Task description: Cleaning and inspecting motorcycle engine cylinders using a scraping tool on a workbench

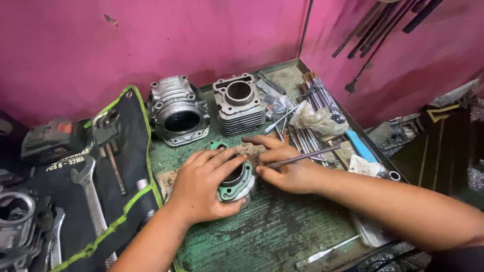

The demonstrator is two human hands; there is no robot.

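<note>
A: Cylinder status?
B: Engine cylinder (234, 184) is sitting mid-table (282, 231), bore axis vertical, green-gasket face pointing up. Left hand (204, 186) is clamping it, fingers wrapping rim and side.
A: Right?
B: Right hand (285, 168) is pinching a thin metal rod (302, 157), fingers tight. Rod is lying near level, tip at the cylinder rim, tail pointing right.

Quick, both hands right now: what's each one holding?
Left hand: closed over the engine cylinder with the green gasket, steadying it.
Right hand: closed on a thin metal rod, tip at the cylinder.
</note>
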